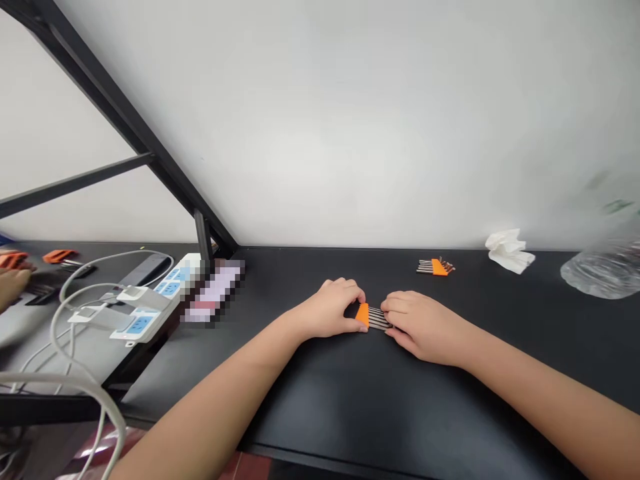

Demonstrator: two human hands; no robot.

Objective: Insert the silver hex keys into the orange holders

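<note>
A set of hex keys (379, 318) in an orange holder (362, 315) lies on the black table, with its slim metal rods side by side pointing right. My left hand (334, 310) pinches the orange holder between thumb and fingers from the left. On the right, my right hand (417, 325) has its fingers and thumb closed about the rods' far ends, which it hides. Farther back rests a second hex key set (436, 267), also with an orange holder; neither hand touches it.
A crumpled white tissue (509, 251) and a clear plastic bag (605, 270) sit at the back right. Leftward are a blurred-out flat item (216, 292), a white power strip (159, 300) with cables and a black metal frame (125, 133). Another person's hand (13, 285) shows at the far left.
</note>
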